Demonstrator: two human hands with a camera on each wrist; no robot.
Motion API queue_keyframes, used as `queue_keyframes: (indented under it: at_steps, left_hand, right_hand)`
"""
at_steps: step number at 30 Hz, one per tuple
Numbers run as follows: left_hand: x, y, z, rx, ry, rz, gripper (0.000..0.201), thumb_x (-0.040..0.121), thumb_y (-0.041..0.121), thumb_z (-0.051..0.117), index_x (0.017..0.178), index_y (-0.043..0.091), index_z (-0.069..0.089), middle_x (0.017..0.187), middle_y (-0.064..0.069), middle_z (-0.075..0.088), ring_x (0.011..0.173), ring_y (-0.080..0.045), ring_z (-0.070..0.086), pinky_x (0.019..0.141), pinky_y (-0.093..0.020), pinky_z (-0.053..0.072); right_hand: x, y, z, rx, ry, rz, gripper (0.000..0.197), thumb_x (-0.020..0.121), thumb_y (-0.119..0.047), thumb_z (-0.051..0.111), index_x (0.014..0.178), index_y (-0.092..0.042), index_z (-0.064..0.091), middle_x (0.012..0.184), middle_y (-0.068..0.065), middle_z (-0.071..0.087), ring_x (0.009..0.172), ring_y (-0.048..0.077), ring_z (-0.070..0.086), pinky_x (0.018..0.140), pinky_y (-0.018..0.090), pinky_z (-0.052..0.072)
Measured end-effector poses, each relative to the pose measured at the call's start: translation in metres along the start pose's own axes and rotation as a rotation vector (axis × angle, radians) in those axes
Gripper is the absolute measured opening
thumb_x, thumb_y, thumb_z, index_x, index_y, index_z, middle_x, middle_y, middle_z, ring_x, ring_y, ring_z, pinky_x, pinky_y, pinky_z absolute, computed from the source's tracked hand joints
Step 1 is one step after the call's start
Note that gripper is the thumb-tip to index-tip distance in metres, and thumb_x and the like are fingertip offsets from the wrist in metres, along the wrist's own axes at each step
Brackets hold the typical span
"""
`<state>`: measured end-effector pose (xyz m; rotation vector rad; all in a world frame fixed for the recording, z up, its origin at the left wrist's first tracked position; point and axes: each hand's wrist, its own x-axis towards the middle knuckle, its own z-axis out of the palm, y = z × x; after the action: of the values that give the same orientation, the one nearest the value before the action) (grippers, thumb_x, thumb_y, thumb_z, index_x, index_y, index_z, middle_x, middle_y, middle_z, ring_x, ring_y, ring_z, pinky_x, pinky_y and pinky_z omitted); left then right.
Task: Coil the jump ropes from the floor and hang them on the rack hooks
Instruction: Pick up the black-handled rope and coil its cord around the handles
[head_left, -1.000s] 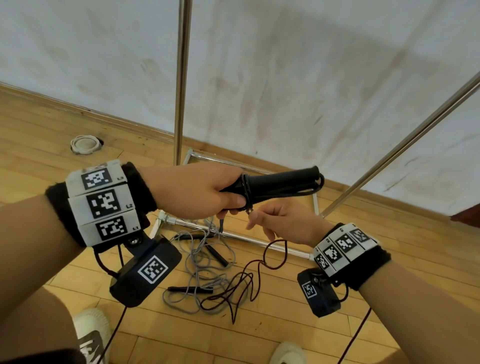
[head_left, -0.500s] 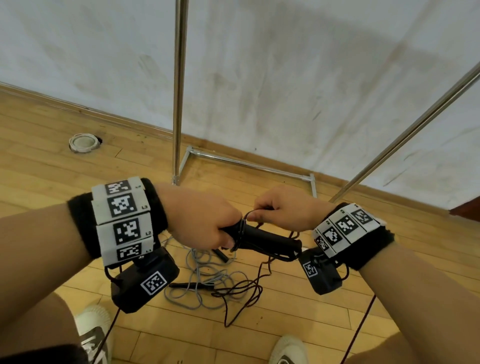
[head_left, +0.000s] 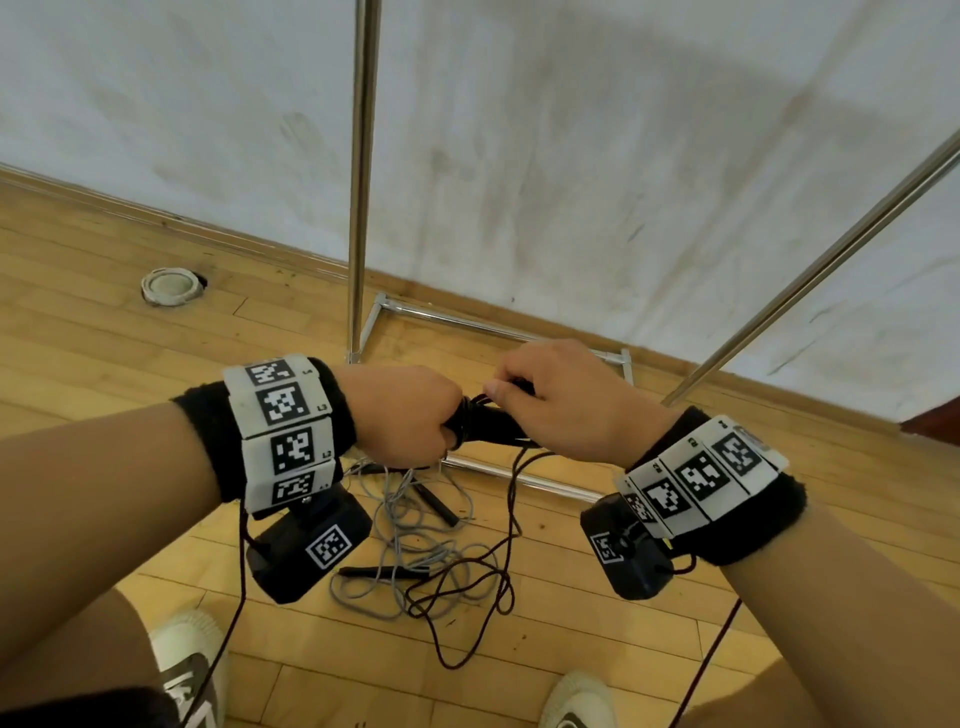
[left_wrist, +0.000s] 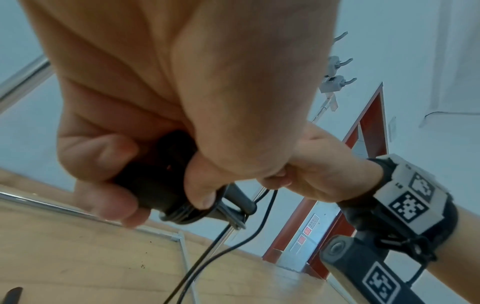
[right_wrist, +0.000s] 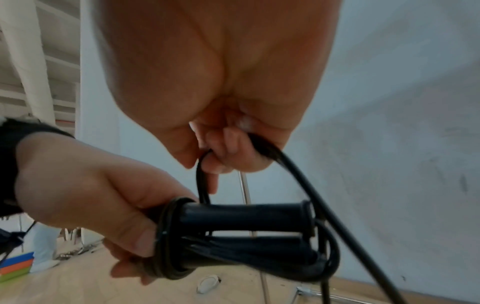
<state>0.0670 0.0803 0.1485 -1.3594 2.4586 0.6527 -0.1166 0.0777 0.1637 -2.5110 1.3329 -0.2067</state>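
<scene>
Dark jump rope: part-wound round its black handles (right_wrist: 246, 214), clenched in left hand (head_left: 410, 415); right hand (head_left: 561, 400) pinches the cord, remainder trailing to floor. Grey jump rope (head_left: 405, 519): uncoiled on floor. Rack hooks (left_wrist: 340, 61): bare. Nothing hung.

Head downward; wrists close, shared handles (right_wrist: 246, 214)

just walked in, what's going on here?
A person is winding a dark jump rope around its black handles. The left hand grips the handles; the right hand pinches the cord above them. Most of it trails to the floor beside a grey rope. Nothing is hung yet.
</scene>
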Motion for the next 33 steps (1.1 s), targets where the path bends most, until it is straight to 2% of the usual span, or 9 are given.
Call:
queue_keyframes:
  at_steps: [3,7,9,13,18,24,27,29,33]
  left_hand:
    - [0.003,-0.001,0.002,-0.063,0.068,-0.030,0.018,0.097,0.023,0.049,0.079,0.025,0.043,0.080,-0.002,0.060,0.059,-0.014,0.052,0.050,-0.024,0.038]
    - [0.006,-0.004,-0.001,-0.144,0.220,-0.071,0.013,0.095,0.019,0.052,0.083,0.020,0.046,0.078,-0.002,0.057,0.059,-0.014,0.051,0.049,-0.024,0.036]
    - [0.007,-0.003,-0.001,-0.147,0.281,-0.069,0.012,0.093,0.017,0.053,0.083,0.020,0.047,0.078,0.000,0.055,0.061,-0.015,0.053,0.049,-0.024,0.035]
    - [0.006,0.000,-0.002,-0.148,0.368,-0.049,0.012,0.090,0.014,0.054,0.083,0.020,0.045,0.074,0.002,0.052,0.060,-0.015,0.052,0.048,-0.025,0.033]
    - [0.008,-0.004,-0.010,-0.212,0.432,-0.033,0.009,0.094,0.017,0.053,0.089,0.017,0.046,0.074,0.000,0.056,0.057,-0.013,0.053,0.046,-0.023,0.033]
    - [0.001,-0.005,-0.022,-0.384,0.471,0.065,0.022,0.095,0.012,0.052,0.077,0.024,0.048,0.066,-0.003,0.059,0.048,-0.008,0.051,0.041,-0.017,0.038]
    - [-0.001,-0.007,-0.027,-0.477,0.467,0.063,0.007,0.097,0.020,0.053,0.092,0.016,0.057,0.077,-0.010,0.066,0.063,-0.018,0.064,0.053,-0.031,0.051]
    - [-0.002,-0.009,-0.028,-0.499,0.459,0.025,0.014,0.098,0.027,0.052,0.103,0.015,0.057,0.084,-0.008,0.067,0.073,-0.025,0.067,0.065,-0.044,0.056]
    - [-0.007,-0.008,-0.028,-0.561,0.404,0.065,0.013,0.100,0.026,0.051,0.101,0.016,0.059,0.085,-0.010,0.069,0.072,-0.026,0.067,0.067,-0.045,0.055]
  right_hand:
    - [-0.007,-0.006,-0.002,0.071,0.022,0.030,0.026,0.097,-0.021,0.048,0.083,-0.020,0.070,0.067,-0.011,0.057,0.064,0.008,0.052,0.053,0.021,0.034]
    - [-0.012,-0.008,-0.004,0.283,0.061,0.170,0.019,0.094,-0.014,0.058,0.105,-0.020,0.073,0.070,-0.007,0.069,0.063,0.007,0.065,0.056,0.023,0.053]
    - [-0.012,-0.010,-0.002,0.457,0.084,0.234,0.014,0.092,-0.010,0.065,0.103,-0.017,0.070,0.072,-0.003,0.072,0.061,0.004,0.069,0.057,0.019,0.056]
    - [-0.013,-0.016,0.007,0.747,0.137,0.344,0.023,0.083,-0.004,0.075,0.095,-0.015,0.060,0.082,0.007,0.071,0.066,0.017,0.073,0.055,0.028,0.058]
    - [-0.009,-0.016,0.011,0.721,0.270,0.327,0.027,0.080,-0.015,0.080,0.094,-0.020,0.058,0.086,0.007,0.069,0.069,0.021,0.072,0.068,0.043,0.061]
    - [-0.007,-0.018,0.023,0.743,0.430,0.220,0.023,0.087,-0.020,0.072,0.091,-0.027,0.051,0.071,-0.004,0.069,0.052,0.012,0.063,0.047,0.026,0.052]
    - [-0.008,-0.016,0.025,0.744,0.451,0.177,0.016,0.093,-0.020,0.066,0.096,-0.029,0.053,0.076,-0.009,0.073,0.060,0.007,0.066,0.056,0.023,0.053]
    - [-0.009,-0.012,0.026,0.805,0.417,0.149,0.019,0.095,-0.009,0.061,0.100,-0.027,0.058,0.080,-0.008,0.074,0.069,0.008,0.068,0.063,0.022,0.054]
    - [-0.016,-0.003,0.024,0.846,0.348,0.148,0.015,0.094,-0.006,0.061,0.094,-0.021,0.062,0.076,-0.001,0.074,0.063,0.012,0.067,0.055,0.023,0.053]
